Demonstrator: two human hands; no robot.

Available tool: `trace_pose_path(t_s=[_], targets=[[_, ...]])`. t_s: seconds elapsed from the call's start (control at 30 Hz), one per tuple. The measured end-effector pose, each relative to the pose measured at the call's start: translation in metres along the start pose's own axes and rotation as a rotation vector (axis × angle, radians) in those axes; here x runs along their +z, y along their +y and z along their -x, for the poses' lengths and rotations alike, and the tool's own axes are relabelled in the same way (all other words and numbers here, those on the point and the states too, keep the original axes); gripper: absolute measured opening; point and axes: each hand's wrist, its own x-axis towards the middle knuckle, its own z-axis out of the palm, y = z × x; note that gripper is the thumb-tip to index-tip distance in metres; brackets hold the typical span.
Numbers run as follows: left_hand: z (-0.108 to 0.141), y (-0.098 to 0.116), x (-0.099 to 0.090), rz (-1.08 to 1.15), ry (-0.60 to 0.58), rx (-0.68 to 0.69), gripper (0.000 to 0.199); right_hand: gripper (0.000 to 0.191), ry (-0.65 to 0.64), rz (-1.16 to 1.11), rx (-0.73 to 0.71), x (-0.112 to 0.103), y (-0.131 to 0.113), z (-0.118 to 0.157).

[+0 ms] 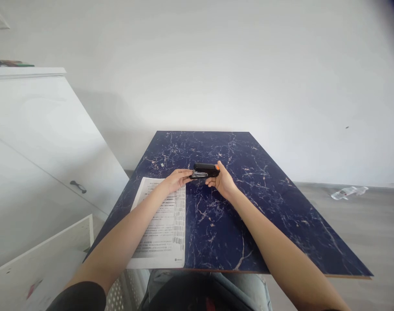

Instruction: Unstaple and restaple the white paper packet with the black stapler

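1. Head view, the carrier: a dark blue table with pale marble-like veins narrows toward its far edge, which lies close to a plain white wall.
2. The black stapler is held in both hands, over the middle of the table between its left and right edges, somewhat nearer the far edge than the near one. It lies crosswise, with an orange part at its right end. A gap shows between its upper and lower parts, with bright metal inside. It seems raised off the surface.
3. The left hand has its fingers drawn narrow, pinching the stapler's left end.
4. The right hand has its fingers bent around the stapler's right end, the thumb up beside the orange part.
5. Printed sheets lie flat on the table's left half, reaching down to the near edge by the near left corner. The left forearm crosses above them.
6. A small pale scrap lies toward the far left corner.
7. Beyond the table's left edge stands a white cabinet with a dark handle.
8. Beyond the right edge, clear plastic packaging lies on the grey floor, near the wall.
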Motion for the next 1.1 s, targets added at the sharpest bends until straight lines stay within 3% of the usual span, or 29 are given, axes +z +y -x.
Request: trace_pose_path(t_s=[0.37,0.7,1.1], targets=[[-0.001,0.001,-0.001,0.014,0.026,-0.012,0.011,0.038,-0.043,0.036,0.035,0.003,-0.001,0.003],[-0.001,0.001,-0.003,0.017,0.015,-0.014,0.012,0.050,-0.123,0.280,-0.181,-0.002,0.006,0.008],[0.001,0.003,0.000,0.003,0.022,-0.031,0.011,0.047,-0.090,0.353,-0.215,-0.002,0.009,0.006]])
